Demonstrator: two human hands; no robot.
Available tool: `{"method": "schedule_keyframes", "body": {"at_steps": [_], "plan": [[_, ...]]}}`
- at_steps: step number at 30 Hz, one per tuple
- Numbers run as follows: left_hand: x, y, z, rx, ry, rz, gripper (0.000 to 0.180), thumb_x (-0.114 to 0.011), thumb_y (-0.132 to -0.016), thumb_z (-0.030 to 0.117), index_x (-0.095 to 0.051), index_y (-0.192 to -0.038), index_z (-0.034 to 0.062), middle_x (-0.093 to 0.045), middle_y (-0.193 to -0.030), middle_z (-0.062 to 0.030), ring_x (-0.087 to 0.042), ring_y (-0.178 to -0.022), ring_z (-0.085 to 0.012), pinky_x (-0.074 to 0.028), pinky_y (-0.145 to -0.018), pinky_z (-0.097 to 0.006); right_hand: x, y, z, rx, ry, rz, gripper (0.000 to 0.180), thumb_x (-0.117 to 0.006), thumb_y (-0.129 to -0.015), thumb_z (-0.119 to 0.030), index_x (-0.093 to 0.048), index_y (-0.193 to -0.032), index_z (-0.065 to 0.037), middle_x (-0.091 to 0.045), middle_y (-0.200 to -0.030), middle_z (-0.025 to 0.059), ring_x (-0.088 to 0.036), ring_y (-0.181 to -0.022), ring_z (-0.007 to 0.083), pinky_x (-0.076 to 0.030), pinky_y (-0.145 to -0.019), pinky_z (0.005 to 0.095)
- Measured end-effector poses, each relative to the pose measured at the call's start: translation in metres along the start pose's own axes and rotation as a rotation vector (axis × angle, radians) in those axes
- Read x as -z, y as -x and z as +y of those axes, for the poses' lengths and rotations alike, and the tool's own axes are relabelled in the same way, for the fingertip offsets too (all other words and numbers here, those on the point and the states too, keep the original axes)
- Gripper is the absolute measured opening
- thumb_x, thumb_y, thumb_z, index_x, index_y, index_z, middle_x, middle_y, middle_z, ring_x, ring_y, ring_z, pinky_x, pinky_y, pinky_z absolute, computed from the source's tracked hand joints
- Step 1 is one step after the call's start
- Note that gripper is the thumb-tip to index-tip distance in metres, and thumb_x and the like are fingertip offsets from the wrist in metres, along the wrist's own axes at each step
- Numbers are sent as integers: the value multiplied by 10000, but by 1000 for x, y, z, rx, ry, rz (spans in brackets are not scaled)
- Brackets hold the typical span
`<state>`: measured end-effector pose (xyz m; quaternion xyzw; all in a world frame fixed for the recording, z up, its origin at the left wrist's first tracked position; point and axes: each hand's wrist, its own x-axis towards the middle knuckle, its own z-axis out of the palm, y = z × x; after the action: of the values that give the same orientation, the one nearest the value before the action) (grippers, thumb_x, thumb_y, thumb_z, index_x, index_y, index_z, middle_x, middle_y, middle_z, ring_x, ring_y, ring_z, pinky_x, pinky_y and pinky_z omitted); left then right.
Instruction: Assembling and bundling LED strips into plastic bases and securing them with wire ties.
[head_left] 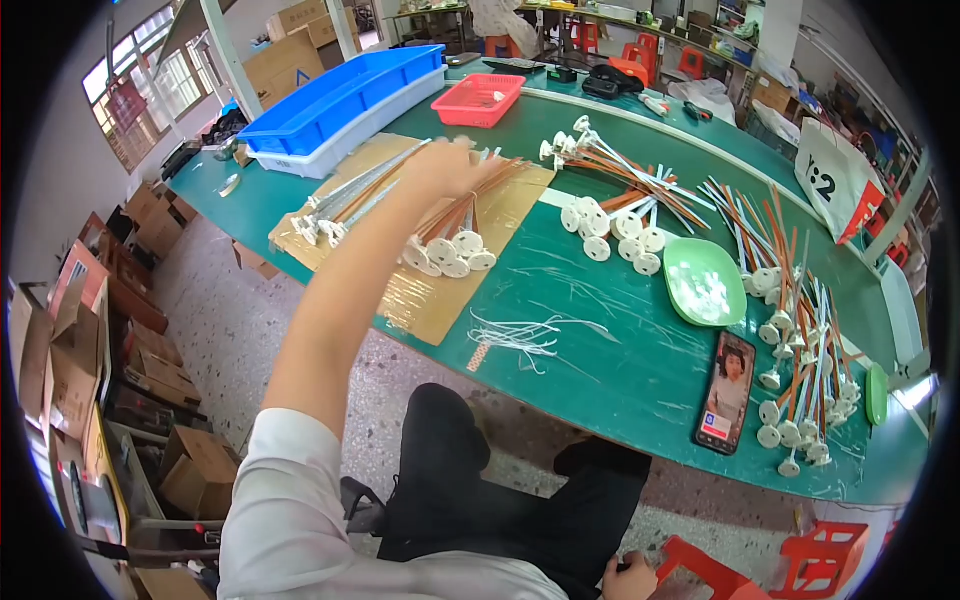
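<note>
My left hand is stretched over a piece of brown cardboard on the green table. Its blurred fingers are at the wire ends of a bundle of brown and white leads with white round plastic discs. Whether they grip the leads cannot be made out. Left of my forearm, a second bundle with white end pieces lies on the same cardboard. Low at the picture's edge, beside my leg, my right hand has curled fingers; what is inside them, if anything, is hidden.
More lead bundles lie to the right, near a green dish of small whitish pieces and a phone. Loose white strips lie near the front edge. Blue and white trays and a red basket stand behind.
</note>
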<state>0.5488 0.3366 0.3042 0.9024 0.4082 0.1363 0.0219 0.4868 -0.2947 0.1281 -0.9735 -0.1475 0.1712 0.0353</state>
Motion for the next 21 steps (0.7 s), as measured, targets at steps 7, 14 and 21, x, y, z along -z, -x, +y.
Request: {"method": "schedule_keyframes", "body": {"at_steps": [7,14,21], "plan": [[33,0,-88,127,-339,-133,1028,-720,-621,701,-463,-1359,31,-529,-1332,-241,-516,-1241,-386,-442,-1002,-487,-5,-6,-5,-45,40,-17,294,-669,-805,-373,-691,-942,-114,-706,-799,135,-685,-750,351,-542,-676,463],[12,-6,-109,134,-347,-282,1061,-774,-538,658,-477,-1362,60,-501,-1379,-231,-469,-1288,-392,-365,-1061,-520,-13,-11,-4,-10,75,-11,284,-671,-804,-385,-689,-928,-129,-707,-780,116,-688,-753,343,-539,-670,462],[23,-8,-120,141,-381,-333,1155,-807,-514,629,-415,-1394,-6,-482,-1360,-305,-476,-1282,-385,-365,-1071,-474,-7,-7,-11,-70,77,-27,300,-652,-818,-402,-680,-949,-133,-710,-788,111,-687,-757,341,-536,-673,464]]}}
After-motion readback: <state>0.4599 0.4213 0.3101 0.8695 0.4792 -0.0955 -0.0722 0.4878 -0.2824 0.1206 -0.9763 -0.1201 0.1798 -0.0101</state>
